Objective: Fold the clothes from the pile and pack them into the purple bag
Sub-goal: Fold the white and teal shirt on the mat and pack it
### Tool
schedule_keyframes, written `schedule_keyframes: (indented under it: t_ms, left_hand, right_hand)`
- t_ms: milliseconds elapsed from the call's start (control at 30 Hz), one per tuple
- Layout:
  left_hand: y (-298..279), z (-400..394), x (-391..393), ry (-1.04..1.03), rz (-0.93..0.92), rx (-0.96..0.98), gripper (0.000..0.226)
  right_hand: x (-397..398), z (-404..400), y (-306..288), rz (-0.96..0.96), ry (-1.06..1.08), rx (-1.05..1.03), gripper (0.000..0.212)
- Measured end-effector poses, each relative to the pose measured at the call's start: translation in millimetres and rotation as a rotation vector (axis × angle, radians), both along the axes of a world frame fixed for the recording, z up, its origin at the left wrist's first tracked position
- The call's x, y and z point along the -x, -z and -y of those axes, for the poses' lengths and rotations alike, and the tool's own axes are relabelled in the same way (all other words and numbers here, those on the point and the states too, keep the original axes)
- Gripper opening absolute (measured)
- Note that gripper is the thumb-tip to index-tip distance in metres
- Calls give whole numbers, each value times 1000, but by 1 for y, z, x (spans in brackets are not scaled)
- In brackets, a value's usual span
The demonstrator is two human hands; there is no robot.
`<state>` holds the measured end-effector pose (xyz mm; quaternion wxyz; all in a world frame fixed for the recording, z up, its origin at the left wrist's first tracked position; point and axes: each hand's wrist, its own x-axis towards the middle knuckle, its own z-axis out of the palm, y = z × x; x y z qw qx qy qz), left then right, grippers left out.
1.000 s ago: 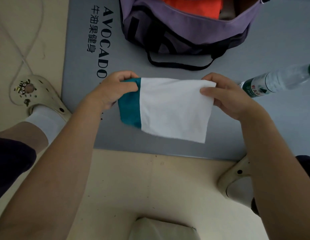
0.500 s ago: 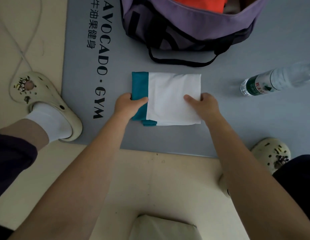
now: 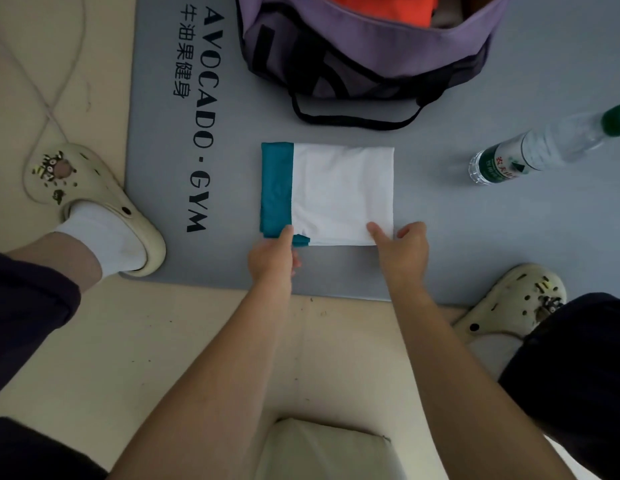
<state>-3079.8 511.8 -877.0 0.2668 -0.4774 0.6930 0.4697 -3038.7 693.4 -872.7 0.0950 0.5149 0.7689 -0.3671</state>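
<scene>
A folded white garment with a teal band [image 3: 339,192] lies flat on the grey mat [image 3: 509,237], just in front of the purple bag [image 3: 364,46]. The bag stands open at the top of view, with an orange garment [image 3: 381,8] inside it. My left hand [image 3: 272,258] is at the garment's near left edge, thumb on the cloth and fingers curled below it. My right hand [image 3: 402,254] pinches the near right corner between forefinger and thumb. No clothes pile is in view.
A clear water bottle with a green cap [image 3: 544,147] lies on the mat to the right. My feet in cream clogs [image 3: 93,199] [image 3: 513,303] flank the mat's near edge. A cable [image 3: 55,98] runs over the floor at left. A pale cushion [image 3: 322,452] sits below.
The garment went from held up in the air to lying flat on the mat. Both hands have since slid back from its middle to its near edge.
</scene>
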Motion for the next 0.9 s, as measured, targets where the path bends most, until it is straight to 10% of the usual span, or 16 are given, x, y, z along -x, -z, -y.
schedule_keyframes:
  t_ms: [267, 567, 900]
  left_hand:
    - [-5, -26, 0, -379, 120, -440, 44]
    - [-2, -29, -12, -548, 35, -529, 7]
    - [-5, -30, -6, -312, 164, -361, 34]
  right_hand:
    - [-6, 36, -9, -96, 485, 667, 31]
    - [-7, 26, 3, -154, 562, 542, 27]
    - [6, 3, -1, -73, 118, 276, 30]
